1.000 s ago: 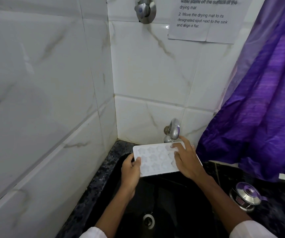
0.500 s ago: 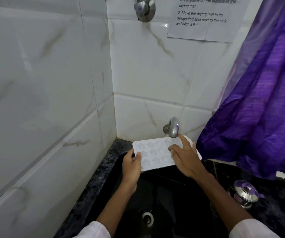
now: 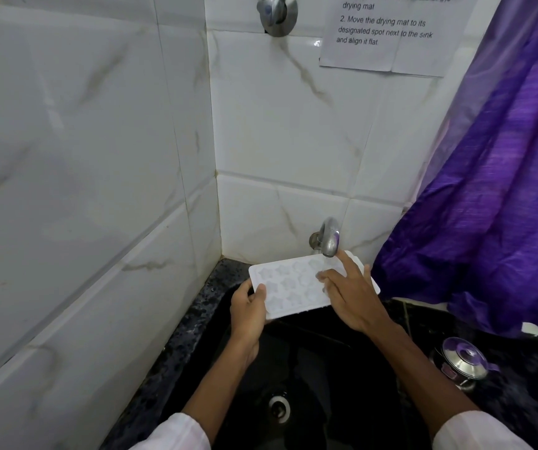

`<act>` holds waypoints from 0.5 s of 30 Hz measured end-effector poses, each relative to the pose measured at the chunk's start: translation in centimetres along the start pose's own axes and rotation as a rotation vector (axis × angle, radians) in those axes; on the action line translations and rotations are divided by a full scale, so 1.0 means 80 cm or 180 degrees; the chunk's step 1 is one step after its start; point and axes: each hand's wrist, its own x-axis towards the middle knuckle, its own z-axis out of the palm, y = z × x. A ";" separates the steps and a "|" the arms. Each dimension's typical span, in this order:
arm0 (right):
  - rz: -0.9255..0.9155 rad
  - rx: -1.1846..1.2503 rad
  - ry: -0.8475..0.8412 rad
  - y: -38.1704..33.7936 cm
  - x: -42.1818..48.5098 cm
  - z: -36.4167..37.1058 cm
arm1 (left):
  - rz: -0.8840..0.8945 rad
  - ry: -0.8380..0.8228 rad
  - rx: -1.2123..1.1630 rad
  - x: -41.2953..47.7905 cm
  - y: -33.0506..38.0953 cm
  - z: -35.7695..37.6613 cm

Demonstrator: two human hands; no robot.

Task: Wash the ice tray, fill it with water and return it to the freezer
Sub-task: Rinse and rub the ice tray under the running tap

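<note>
A white ice tray [image 3: 288, 285] with star-shaped cells is held level over the black sink [image 3: 309, 368], under the metal tap [image 3: 328, 238], where water falls onto its right part. My left hand [image 3: 248, 306] grips the tray's left end, thumb on top. My right hand [image 3: 350, 293] lies over the tray's right side with fingers stretched across the cells, touching them beneath the stream. The tray's right end is partly hidden by that hand.
White marble tiles wall the left and back. A purple curtain [image 3: 488, 196] hangs at the right. A small steel lidded pot [image 3: 462, 360] stands on the dark counter to the right of the sink. A paper note [image 3: 387, 30] and a wall valve [image 3: 275, 13] are above.
The tray stays under the tap. My right hand's fingers have shifted slightly over the cells near the stream. The left hand keeps its grip.
</note>
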 end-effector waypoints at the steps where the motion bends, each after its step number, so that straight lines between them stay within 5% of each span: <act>1: 0.0011 0.0024 0.0004 0.000 0.000 0.000 | -0.0003 -0.0005 -0.0003 0.000 0.000 0.000; 15: 0.0122 0.0261 -0.0037 -0.008 -0.001 -0.006 | 0.0005 -0.0006 -0.0033 -0.001 0.007 0.000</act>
